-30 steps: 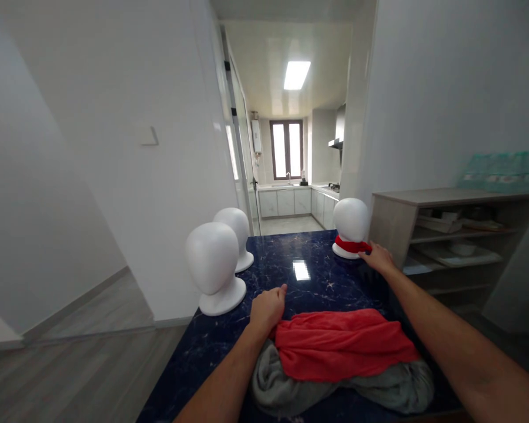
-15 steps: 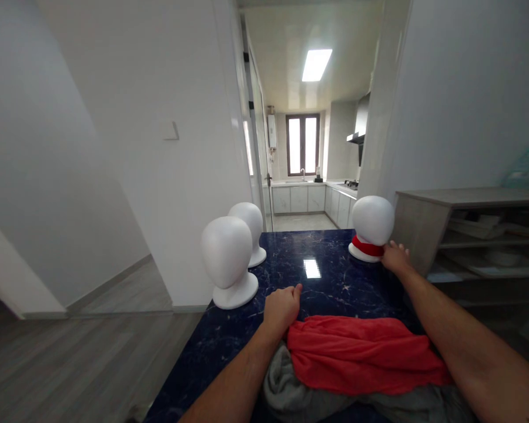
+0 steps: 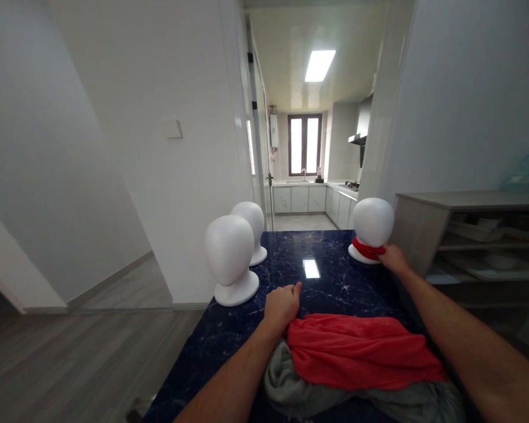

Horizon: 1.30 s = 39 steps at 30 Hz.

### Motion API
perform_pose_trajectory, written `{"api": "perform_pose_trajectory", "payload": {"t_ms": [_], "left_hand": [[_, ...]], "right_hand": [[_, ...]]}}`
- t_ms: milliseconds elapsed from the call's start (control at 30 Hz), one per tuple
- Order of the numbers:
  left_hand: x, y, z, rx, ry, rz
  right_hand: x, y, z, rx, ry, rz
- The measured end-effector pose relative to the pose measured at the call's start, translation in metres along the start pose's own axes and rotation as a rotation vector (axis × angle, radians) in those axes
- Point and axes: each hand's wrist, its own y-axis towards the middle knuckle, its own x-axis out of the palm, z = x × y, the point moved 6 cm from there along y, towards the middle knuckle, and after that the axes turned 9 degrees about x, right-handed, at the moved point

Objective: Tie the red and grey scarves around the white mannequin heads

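At the table's far right corner, my right hand (image 3: 393, 258) pinches the end of a red cloth band (image 3: 365, 249). The band circles the neck of a white mannequin head (image 3: 374, 221), and its pinched end is drawn out to the right. My left hand (image 3: 283, 306) is curled into a fist with the thumb along the top, low over the table at the left corner of a coral-red cloth (image 3: 361, 352). What that fist holds, if anything, is hidden. Beneath the red cloth lies a bunched grey cloth (image 3: 317, 401).
Two more white mannequin heads stand at the table's left edge, a nearer one (image 3: 230, 252) partly covering a farther one (image 3: 252, 218). The dark blue marbled table (image 3: 321, 294) carries everything. A shelf unit (image 3: 445, 202) stands close on the right. A kitchen opens behind.
My right hand's fingers have closed on the red band and pulled its end slightly out from the neck. My left hand keeps its closed shape and place.
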Motion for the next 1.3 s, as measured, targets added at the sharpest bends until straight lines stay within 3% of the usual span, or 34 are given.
{"api": "perform_pose_trajectory", "payload": {"t_ms": [267,533,633,767,967,1067,1167,1300], "left_hand": [[-0.001,0.0,-0.001,-0.001,-0.028,0.001],[0.002,0.002,-0.004,-0.003,-0.045,0.021],[0.002,0.002,-0.005,-0.005,-0.062,0.044],[0.007,0.004,-0.009,-0.036,-0.133,0.045],[0.007,0.013,0.0,0.132,-0.301,0.159],[0.004,0.013,0.001,0.18,-0.382,0.176],[0.004,0.011,0.004,0.25,-0.448,0.117],[0.011,0.013,-0.002,0.129,-0.398,0.048]], "right_hand": [[-0.014,-0.017,0.004,0.16,0.191,-0.006],[-0.022,-0.041,0.005,0.348,0.568,-0.052],[-0.021,-0.057,-0.01,0.386,0.728,-0.066],[-0.012,-0.087,-0.05,0.388,0.904,-0.122],[0.011,-0.146,-0.123,0.289,1.1,-0.316],[0.018,-0.172,-0.147,0.211,1.139,-0.417],[0.016,-0.185,-0.153,0.183,1.13,-0.487],[0.0,-0.191,-0.134,0.207,1.079,-0.521]]}}
